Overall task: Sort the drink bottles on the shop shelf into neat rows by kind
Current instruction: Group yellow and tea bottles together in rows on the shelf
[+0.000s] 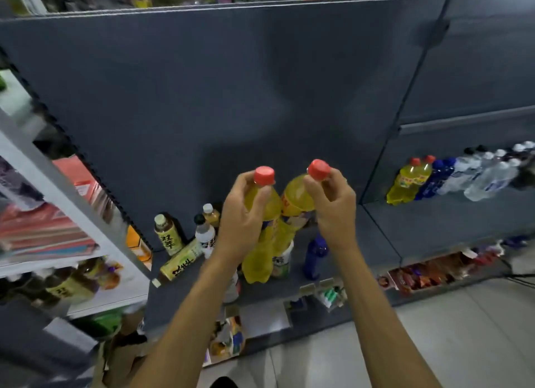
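From the head camera, the left hand (246, 217) gripped one yellow bottle (259, 257), the right hand (333, 211) pinched another yellow bottle (298, 199) (neck only) at six o'clock above the shelf (362, 243). That loose pinch risked a slip.

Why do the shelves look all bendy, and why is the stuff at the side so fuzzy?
In the head view, the wide lens bows the grey shelf edges. The left side smears with blur, so the red packs look fuzzy. The hands cast soft shadows on the back panel. The two yellow bottles in the middle look sharpest.
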Available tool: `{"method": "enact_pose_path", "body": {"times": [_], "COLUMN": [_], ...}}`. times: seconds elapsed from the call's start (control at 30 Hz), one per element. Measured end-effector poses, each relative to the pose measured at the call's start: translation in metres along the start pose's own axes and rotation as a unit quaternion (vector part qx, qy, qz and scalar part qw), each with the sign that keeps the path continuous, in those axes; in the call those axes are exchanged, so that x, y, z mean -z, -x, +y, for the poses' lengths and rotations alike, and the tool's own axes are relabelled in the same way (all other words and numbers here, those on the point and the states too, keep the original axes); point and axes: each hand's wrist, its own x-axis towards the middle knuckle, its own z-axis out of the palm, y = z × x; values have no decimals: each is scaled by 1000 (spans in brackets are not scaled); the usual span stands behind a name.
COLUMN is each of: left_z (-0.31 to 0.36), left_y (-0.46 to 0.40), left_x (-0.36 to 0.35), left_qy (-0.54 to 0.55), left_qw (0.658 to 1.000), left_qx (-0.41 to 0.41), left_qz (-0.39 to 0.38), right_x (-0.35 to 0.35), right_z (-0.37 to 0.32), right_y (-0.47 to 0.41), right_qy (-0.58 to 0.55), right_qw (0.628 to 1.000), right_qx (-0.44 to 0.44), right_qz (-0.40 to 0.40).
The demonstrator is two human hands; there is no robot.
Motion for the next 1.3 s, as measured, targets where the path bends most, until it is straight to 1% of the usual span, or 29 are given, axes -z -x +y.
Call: {"method": "enact_pose_path", "body": {"times": [0.1, 0.2, 0.27, 0.33, 0.43, 0.6, 0.73, 0.83, 0.97, 1.07, 1.17, 1.23, 1.3], "left_z": [-1, -11, -19, -29, -41, -35, -23, -13, -9, -7, -5, -5, -1], "left_y": [20, 36, 54, 75, 110, 166, 186, 188, 188, 182, 177, 172, 165], "left_x": [-7, -16, -22, -28, -38, -64, -95, -126, -176, -224, -269, -293, -320], "left_qy": [61, 111, 156, 197, 216, 239, 227, 222, 198, 168, 154, 161, 168], "left_qw": [996, 989, 976, 958, 939, 915, 890, 872, 852, 846, 856, 868, 878], "left_qx": [23, 61, 115, 168, 210, 240, 219, 223, 277, 288, 281, 287, 282], "left_qz": [-53, -79, -100, -126, -165, -218, -330, -374, -398, -416, -406, -373, -348], "right_x": [5, 10, 18, 29, 42, 68, 103, 132, 175, 219, 267, 297, 324], "right_z": [1, 6, 10, 13, 15, 13, 5, 4, 17, 35, 53, 60, 64], "right_y": [27, 55, 79, 108, 155, 220, 245, 251, 250, 241, 228, 216, 201], "right_qy": [1, 51, 73, 87, 133, 183, 184, 158, 116, 86, 60, 22, -26], "right_qw": [999, 996, 990, 980, 965, 939, 914, 898, 883, 875, 872, 873, 881], "right_qx": [-41, -74, -117, -164, -204, -259, -295, -311, -329, -344, -350, -351, -342], "right_qz": [-1, 18, 34, 67, 92, 136, 211, 268, 315, 331, 336, 340, 327]}}
